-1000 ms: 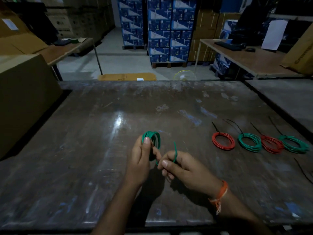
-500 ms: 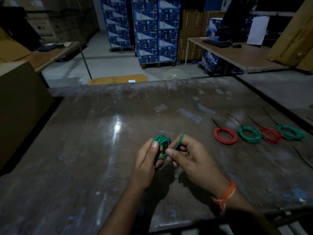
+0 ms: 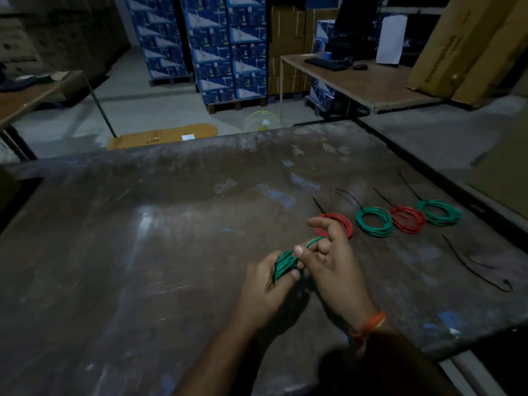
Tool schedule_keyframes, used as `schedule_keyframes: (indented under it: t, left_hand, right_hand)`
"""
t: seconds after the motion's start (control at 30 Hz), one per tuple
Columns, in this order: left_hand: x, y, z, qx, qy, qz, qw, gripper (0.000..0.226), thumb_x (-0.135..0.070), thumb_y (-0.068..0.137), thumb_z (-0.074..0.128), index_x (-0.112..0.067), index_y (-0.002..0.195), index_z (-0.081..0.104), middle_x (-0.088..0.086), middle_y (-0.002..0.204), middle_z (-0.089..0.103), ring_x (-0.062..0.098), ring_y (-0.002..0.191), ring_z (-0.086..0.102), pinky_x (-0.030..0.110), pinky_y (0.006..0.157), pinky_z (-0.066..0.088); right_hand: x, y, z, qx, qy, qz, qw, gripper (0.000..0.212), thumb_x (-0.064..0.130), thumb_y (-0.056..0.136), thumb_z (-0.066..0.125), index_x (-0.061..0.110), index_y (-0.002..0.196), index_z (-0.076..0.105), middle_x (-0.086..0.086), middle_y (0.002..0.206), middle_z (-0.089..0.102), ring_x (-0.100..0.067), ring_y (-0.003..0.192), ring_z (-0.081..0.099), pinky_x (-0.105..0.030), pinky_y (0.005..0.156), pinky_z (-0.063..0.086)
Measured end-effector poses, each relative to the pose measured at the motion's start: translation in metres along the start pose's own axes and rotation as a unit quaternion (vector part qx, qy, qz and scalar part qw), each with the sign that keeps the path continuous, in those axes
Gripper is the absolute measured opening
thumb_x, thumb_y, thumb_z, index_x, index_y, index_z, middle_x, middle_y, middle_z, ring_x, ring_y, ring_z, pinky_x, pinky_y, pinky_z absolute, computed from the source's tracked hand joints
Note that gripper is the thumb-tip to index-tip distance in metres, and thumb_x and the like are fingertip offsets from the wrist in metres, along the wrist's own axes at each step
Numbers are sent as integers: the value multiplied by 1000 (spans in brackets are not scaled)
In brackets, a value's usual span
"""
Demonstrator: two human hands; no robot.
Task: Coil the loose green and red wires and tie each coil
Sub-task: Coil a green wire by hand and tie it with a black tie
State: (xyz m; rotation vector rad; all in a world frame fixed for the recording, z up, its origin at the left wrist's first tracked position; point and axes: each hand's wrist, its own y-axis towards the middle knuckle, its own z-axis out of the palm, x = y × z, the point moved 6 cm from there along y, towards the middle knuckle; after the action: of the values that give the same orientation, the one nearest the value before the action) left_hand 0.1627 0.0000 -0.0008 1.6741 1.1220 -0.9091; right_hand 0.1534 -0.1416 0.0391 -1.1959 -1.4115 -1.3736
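Note:
My left hand (image 3: 263, 292) grips a small green wire coil (image 3: 284, 264) just above the dark worktable (image 3: 143, 252). My right hand (image 3: 331, 264) pinches the coil's free green end (image 3: 313, 240) between thumb and fingers, with the index finger stretched out to the left. To the right, tied coils lie in a row: a red coil (image 3: 344, 224) partly behind my right hand, a green coil (image 3: 374, 222), a second red coil (image 3: 408, 220) and a second green coil (image 3: 438, 212), each with a black tie sticking out.
A loose black cable tie (image 3: 474, 267) lies on the table at the right. Beyond the table's far edge lie a flat cardboard piece (image 3: 163, 135) on the floor and stacked blue boxes (image 3: 223, 47). A desk (image 3: 371, 84) with a keyboard stands at the back right.
My right hand has swung the free green end from upright over to the right of the coil, index finger now extended. The left hand has turned the coil edge-on. The view shifted left.

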Motion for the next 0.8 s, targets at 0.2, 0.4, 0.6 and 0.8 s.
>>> schedule_keyframes:
  t: [0.2,0.4,0.6,0.8]
  left_hand:
    - [-9,32,78,-67,119,6,991,23,-39,83,55,-18,91,61,-5,66,60,6,60,56,20,56,41]
    - [-12,40,127,-107,110,10,988,13,-30,80,62,-36,81,51,-15,62,60,3,53,56,19,50,43]
    - [2,32,147,-111,102,0,989,13,-23,73,59,-27,71,47,-14,57,51,-2,50,44,19,49,33]
    - [10,33,147,-118,35,-23,992,6,-21,69,59,-20,74,56,-6,58,54,2,55,47,28,47,38]
  right_hand:
    - [-33,22,-80,-41,-88,16,995,38,39,89,62,42,121,42,-6,74,66,-23,66,66,-58,67,54]
    - [-41,31,-120,-62,-165,-22,984,39,11,97,62,21,127,40,2,68,56,-10,64,61,-40,63,54]
    - [-71,28,-135,18,-285,33,958,18,38,94,50,31,111,50,9,73,61,-20,70,64,-43,63,52]
    - [-72,32,-130,63,-300,17,952,33,37,90,48,26,107,74,8,99,74,-10,91,68,-32,82,54]
